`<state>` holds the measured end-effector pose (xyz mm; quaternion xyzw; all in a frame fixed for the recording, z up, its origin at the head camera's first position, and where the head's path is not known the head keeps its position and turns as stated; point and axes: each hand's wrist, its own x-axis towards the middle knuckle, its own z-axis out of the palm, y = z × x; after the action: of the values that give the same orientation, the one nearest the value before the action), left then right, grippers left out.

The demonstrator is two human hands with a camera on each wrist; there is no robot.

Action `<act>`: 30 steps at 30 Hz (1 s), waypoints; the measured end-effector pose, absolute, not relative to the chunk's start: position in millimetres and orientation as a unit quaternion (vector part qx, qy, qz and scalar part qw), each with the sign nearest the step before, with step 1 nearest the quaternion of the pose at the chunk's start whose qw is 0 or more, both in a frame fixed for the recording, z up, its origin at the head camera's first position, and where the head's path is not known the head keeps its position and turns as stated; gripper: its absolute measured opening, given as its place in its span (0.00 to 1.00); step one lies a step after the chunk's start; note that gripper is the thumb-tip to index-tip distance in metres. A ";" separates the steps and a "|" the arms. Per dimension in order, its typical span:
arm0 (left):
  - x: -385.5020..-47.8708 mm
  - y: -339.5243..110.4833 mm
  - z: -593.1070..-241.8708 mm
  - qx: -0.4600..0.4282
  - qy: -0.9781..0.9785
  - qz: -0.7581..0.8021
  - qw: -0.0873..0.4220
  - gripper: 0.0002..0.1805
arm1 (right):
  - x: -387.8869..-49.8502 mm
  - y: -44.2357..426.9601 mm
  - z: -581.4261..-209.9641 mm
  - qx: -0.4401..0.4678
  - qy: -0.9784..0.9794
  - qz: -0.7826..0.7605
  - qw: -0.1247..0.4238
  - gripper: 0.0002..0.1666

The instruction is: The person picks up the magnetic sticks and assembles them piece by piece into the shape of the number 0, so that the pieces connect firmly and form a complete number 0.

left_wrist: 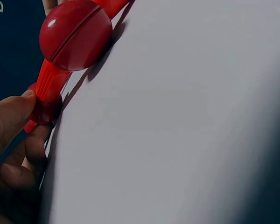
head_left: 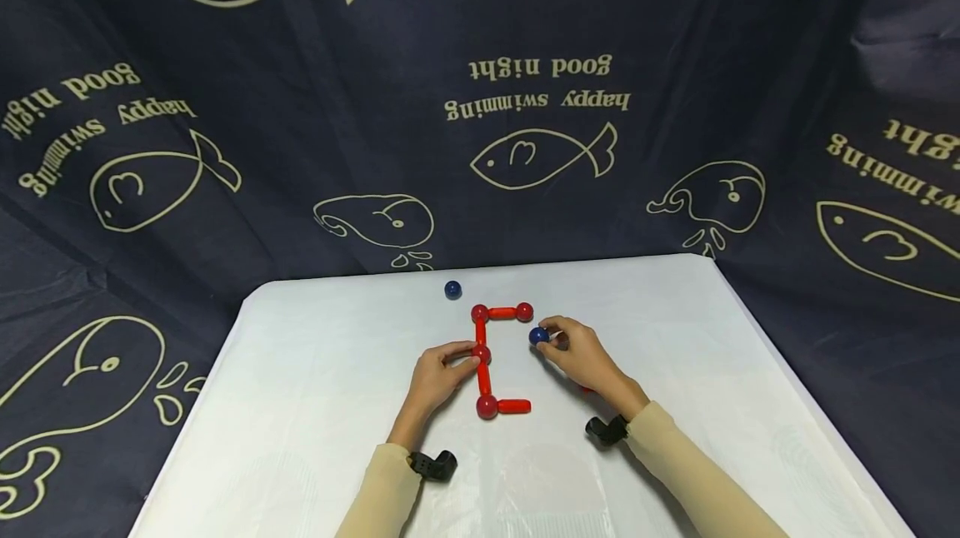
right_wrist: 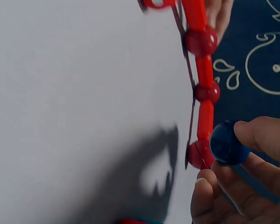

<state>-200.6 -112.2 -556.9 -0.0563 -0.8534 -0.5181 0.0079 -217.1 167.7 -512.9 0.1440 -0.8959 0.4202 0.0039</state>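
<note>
Red balls and red rods are joined in a C shape lying on the white table (head_left: pixel 300 371). My left hand (head_left: pixel 437 377) pinches the middle red ball (left_wrist: pixel 45 109) between thumb and fingers. Nearest me, a larger-looking red ball (head_left: pixel 487 406) carries a rod (head_left: pixel 514 406) whose right end is free. At the far side, another rod (head_left: pixel 503 313) ends in a red ball (head_left: pixel 524 311). My right hand (head_left: pixel 581 352) holds a blue ball (right_wrist: pixel 227 143) by thumb and fingertips, just right of the C and apart from it in the head view.
A second blue ball (head_left: pixel 453 290) lies near the table's far edge, left of the C. Beneath my right wrist a red piece (head_left: pixel 587 389) shows, mostly hidden. A dark cloth with fish drawings (head_left: pixel 540 230) hangs behind the table.
</note>
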 end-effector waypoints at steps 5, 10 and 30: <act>-198.8 -115.6 -554.0 -0.068 -0.847 -0.528 0.000 0.18 | -201.3 168.1 -519.1 0.153 -0.895 0.418 -0.006 0.21; -193.3 -118.6 -547.0 -0.065 -0.837 -0.542 -0.032 0.20 | -190.2 171.2 -524.4 0.169 -0.897 0.408 0.001 0.20; -163.1 -119.6 -534.6 -0.192 -0.863 -0.459 -0.084 0.12 | -161.7 173.1 -525.0 0.188 -0.900 0.393 0.007 0.19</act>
<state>-163.1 -119.6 -534.6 -0.1921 -0.8633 -0.4591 -0.0838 -161.7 173.1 -525.0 0.1883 -0.8999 0.3933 0.0074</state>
